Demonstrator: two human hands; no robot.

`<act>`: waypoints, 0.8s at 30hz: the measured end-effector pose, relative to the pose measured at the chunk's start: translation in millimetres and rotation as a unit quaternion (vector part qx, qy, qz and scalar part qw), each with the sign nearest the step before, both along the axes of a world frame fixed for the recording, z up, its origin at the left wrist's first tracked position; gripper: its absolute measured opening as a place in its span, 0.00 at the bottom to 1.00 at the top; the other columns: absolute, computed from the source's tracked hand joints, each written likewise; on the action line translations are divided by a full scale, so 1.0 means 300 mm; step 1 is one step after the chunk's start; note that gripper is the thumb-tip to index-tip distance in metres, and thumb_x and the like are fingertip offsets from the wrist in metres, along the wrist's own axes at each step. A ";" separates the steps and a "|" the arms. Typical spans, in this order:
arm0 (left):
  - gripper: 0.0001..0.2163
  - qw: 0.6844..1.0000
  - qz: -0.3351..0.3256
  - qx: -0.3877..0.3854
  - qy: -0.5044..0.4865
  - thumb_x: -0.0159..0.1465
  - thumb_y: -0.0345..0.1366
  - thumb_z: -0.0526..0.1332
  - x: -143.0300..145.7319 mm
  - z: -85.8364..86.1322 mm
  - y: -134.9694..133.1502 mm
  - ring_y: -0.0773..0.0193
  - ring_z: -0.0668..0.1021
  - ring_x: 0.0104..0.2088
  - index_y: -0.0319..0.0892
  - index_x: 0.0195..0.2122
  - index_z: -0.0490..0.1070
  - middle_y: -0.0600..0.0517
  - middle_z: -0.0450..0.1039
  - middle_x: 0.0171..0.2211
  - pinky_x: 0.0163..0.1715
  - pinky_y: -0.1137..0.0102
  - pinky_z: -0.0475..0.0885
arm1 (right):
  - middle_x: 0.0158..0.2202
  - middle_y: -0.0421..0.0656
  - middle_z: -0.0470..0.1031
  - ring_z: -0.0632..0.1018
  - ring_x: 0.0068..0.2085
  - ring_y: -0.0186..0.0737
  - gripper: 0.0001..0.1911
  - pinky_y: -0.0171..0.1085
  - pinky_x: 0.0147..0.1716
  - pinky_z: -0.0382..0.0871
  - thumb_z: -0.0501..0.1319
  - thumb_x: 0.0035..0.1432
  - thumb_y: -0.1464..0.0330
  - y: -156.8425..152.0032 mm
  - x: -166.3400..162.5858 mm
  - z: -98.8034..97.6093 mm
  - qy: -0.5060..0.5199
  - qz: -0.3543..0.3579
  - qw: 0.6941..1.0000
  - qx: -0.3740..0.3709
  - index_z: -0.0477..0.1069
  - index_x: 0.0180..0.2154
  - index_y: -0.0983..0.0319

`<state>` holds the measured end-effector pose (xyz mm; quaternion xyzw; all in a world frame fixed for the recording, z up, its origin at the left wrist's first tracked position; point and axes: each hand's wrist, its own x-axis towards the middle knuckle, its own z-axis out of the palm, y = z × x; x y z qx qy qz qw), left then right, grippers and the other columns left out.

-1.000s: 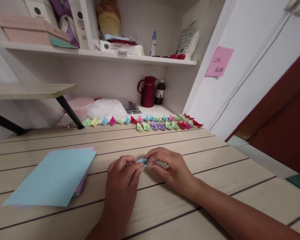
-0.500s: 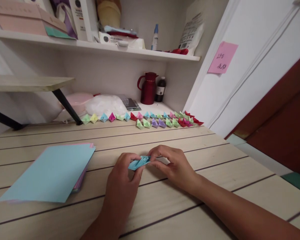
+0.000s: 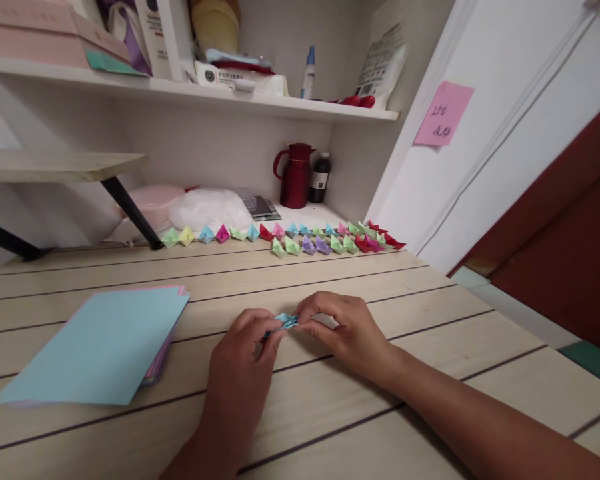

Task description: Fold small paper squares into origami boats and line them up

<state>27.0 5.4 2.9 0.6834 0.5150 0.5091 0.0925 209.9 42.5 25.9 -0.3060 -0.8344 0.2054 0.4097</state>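
Pinching a small folded blue paper point(image 3: 284, 321) between them at the frame's lower middle, the left hand point(image 3: 240, 363) and right hand point(image 3: 347, 330) grip it just above the wooden table point(image 3: 430, 313).

Both hands are meeting low over the wooden table point(image 3: 330, 427), pinching a small folded piece of blue paper point(image 3: 284, 321) between them. The left hand point(image 3: 240, 353) is gripping its near end with thumb and fingertips, and the right hand point(image 3: 347, 333) is holding the other end, fingers curled over it. Well to the left of the left hand, a stack of coloured sheets point(image 3: 100, 347) is lying flat with a blue sheet on top. Far beyond the hands, a row of paper boats point(image 3: 285, 239) in many colours is standing along the table's back edge. Behind them a red jug point(image 3: 296, 175) and a dark bottle point(image 3: 320, 181) are standing side by side. Above and right of the right hand, a pink note point(image 3: 443, 113) is sticking to the white wall.
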 end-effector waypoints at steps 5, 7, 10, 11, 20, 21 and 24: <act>0.04 1.000 0.012 0.021 -0.009 0.59 0.30 0.61 0.002 0.010 -0.004 0.66 0.79 0.34 0.46 0.31 0.74 0.55 0.76 0.34 0.35 0.72 0.74 | 0.37 0.44 0.77 0.77 0.41 0.39 0.05 0.35 0.40 0.71 0.59 0.60 0.74 0.006 0.001 0.009 -0.012 0.021 0.998 0.056 0.71 0.35 0.59; 0.04 0.999 0.015 0.028 -0.011 0.59 0.31 0.61 0.003 0.013 -0.004 0.65 0.79 0.34 0.46 0.31 0.73 0.54 0.76 0.33 0.35 0.71 0.74 | 0.39 0.45 0.76 0.77 0.41 0.38 0.05 0.35 0.40 0.72 0.58 0.61 0.73 0.009 0.003 0.010 -0.017 0.020 0.997 0.071 0.72 0.35 0.59; 0.04 0.999 0.015 0.025 -0.013 0.59 0.31 0.61 0.000 0.011 0.001 0.64 0.79 0.34 0.46 0.31 0.73 0.54 0.76 0.33 0.36 0.70 0.75 | 0.38 0.45 0.74 0.76 0.38 0.36 0.08 0.33 0.37 0.71 0.57 0.62 0.74 0.008 0.002 0.006 -0.024 0.019 0.996 0.083 0.74 0.38 0.59; 0.04 1.000 0.015 0.022 -0.014 0.59 0.31 0.61 -0.002 0.010 0.003 0.64 0.79 0.34 0.46 0.31 0.73 0.54 0.76 0.33 0.36 0.69 0.75 | 0.38 0.45 0.73 0.75 0.37 0.36 0.10 0.32 0.36 0.71 0.56 0.62 0.75 0.006 0.001 0.003 -0.026 0.020 0.996 0.086 0.74 0.39 0.59; 0.05 0.999 0.012 -0.020 -0.032 0.57 0.30 0.60 -0.007 0.001 0.006 0.64 0.79 0.34 0.46 0.30 0.74 0.54 0.76 0.33 0.37 0.69 0.74 | 0.35 0.43 0.62 0.70 0.36 0.37 0.16 0.35 0.31 0.68 0.55 0.58 0.80 0.013 -0.022 -0.007 -0.026 0.003 0.997 0.078 0.78 0.37 0.57; 0.05 0.999 0.007 -0.024 -0.032 0.57 0.30 0.60 -0.006 0.001 0.006 0.64 0.79 0.34 0.46 0.30 0.74 0.54 0.76 0.33 0.37 0.69 0.74 | 0.36 0.43 0.62 0.70 0.37 0.38 0.16 0.37 0.34 0.69 0.55 0.57 0.80 0.016 -0.022 -0.006 -0.032 0.002 0.996 0.079 0.78 0.36 0.57; 0.05 0.999 0.000 -0.023 -0.028 0.56 0.29 0.60 -0.005 0.003 0.009 0.64 0.78 0.33 0.46 0.29 0.74 0.55 0.75 0.32 0.35 0.70 0.74 | 0.46 0.46 0.64 0.70 0.46 0.42 0.15 0.44 0.47 0.68 0.57 0.57 0.81 0.022 -0.022 0.000 -0.044 0.009 0.996 0.077 0.77 0.35 0.57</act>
